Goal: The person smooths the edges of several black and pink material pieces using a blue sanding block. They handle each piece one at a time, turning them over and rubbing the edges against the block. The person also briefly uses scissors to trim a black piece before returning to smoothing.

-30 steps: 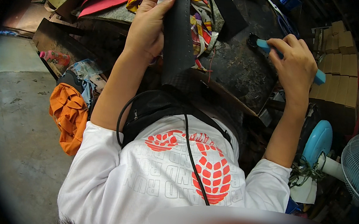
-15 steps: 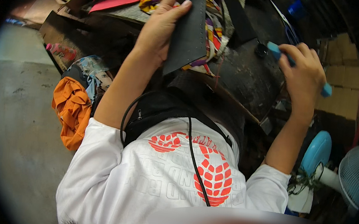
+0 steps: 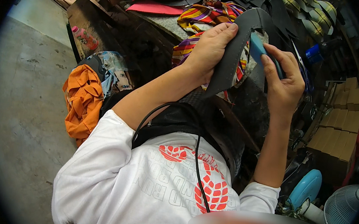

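Black curved sheet piece with small holes along its edge is raised over the dark, worn workbench, pinched between thumb and fingers of the left hand. The right hand is curled closed around a slim blue-handled tool, its far end at the piece's opening; whether they touch, I cannot tell. Both the left hand and the piece partly block the bright multicoloured striped cloth behind them. Stacked red and dark-grey curved cutouts lie farther left, yellow-and-black patterned curved pieces at upper right. Beyond are a grey concrete floor, a crumpled orange cloth, stacked tan boxes and a white caged fan.
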The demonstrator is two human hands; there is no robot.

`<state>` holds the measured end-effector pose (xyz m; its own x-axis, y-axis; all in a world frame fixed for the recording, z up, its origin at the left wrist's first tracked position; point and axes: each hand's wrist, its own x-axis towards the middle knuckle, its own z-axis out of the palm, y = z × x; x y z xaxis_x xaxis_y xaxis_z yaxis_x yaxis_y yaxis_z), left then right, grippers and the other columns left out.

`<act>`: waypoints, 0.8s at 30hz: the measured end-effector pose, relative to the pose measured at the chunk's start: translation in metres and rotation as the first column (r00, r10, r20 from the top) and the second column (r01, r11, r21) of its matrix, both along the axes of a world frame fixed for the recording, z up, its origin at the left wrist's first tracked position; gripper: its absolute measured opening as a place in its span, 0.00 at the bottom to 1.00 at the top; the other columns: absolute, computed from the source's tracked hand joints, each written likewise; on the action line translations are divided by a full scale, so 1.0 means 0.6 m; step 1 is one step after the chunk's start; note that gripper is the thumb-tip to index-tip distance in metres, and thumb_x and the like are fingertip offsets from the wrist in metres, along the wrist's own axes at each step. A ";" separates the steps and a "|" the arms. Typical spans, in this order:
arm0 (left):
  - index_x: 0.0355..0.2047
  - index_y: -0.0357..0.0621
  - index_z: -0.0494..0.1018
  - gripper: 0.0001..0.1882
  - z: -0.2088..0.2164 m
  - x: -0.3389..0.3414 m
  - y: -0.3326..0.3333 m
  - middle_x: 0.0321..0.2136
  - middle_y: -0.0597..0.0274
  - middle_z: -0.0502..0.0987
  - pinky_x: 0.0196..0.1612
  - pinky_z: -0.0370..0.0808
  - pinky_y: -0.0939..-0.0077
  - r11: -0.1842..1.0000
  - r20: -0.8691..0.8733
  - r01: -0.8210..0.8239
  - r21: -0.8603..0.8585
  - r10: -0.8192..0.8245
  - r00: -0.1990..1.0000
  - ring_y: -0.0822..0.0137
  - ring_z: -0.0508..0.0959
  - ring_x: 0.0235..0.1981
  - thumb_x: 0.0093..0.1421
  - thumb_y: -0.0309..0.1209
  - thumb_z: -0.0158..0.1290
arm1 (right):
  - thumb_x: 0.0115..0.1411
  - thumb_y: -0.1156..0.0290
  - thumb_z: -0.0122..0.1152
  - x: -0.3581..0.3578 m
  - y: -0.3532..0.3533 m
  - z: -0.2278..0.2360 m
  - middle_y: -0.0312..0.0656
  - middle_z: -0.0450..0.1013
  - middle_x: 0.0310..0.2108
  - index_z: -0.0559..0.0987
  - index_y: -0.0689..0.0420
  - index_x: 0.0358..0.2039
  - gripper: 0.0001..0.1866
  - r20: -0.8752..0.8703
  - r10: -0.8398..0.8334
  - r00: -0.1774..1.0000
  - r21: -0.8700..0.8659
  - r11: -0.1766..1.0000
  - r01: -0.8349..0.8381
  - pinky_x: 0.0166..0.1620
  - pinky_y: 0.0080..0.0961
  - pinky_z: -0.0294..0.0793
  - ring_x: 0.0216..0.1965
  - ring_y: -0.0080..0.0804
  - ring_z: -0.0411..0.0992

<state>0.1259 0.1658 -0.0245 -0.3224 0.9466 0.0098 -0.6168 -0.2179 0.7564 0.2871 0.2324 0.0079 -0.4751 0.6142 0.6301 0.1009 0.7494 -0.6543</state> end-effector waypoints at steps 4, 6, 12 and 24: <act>0.39 0.43 0.70 0.11 -0.004 -0.003 0.009 0.24 0.70 0.74 0.23 0.73 0.88 0.998 -0.019 -0.001 0.056 0.002 1.000 0.82 0.72 0.19 0.71 0.38 0.45 | 0.56 0.76 0.65 0.004 -0.009 -0.004 0.37 0.75 0.31 0.84 0.60 0.40 0.10 -0.022 0.115 0.993 -0.068 0.991 -0.117 0.35 0.18 0.71 0.33 0.22 0.73; 0.39 0.43 0.70 0.12 -0.004 -0.002 0.014 0.25 0.70 0.75 0.22 0.73 0.88 0.998 0.007 -0.041 0.050 0.040 0.999 0.82 0.72 0.19 0.71 0.38 0.46 | 0.56 0.77 0.65 0.009 -0.006 -0.004 0.37 0.75 0.32 0.83 0.61 0.40 0.10 -0.013 0.162 0.987 -0.114 0.980 -0.163 0.36 0.18 0.71 0.33 0.22 0.73; 0.36 0.46 0.67 0.11 0.013 0.014 0.022 0.15 0.70 0.65 0.13 0.59 0.87 0.997 0.017 -0.073 0.008 0.073 0.997 0.80 0.63 0.11 0.72 0.38 0.42 | 0.56 0.77 0.64 0.003 0.004 -0.001 0.36 0.74 0.31 0.83 0.62 0.40 0.10 -0.083 0.069 0.994 -0.079 0.994 -0.076 0.36 0.18 0.70 0.33 0.21 0.72; 0.38 0.45 0.69 0.11 0.006 0.008 0.037 0.19 0.69 0.71 0.19 0.67 0.87 0.992 -0.069 -0.109 0.063 0.113 0.991 0.80 0.69 0.15 0.71 0.39 0.45 | 0.55 0.77 0.64 0.022 0.002 0.011 0.39 0.75 0.32 0.83 0.60 0.40 0.11 -0.052 0.128 0.990 0.010 0.992 -0.127 0.36 0.18 0.70 0.33 0.23 0.73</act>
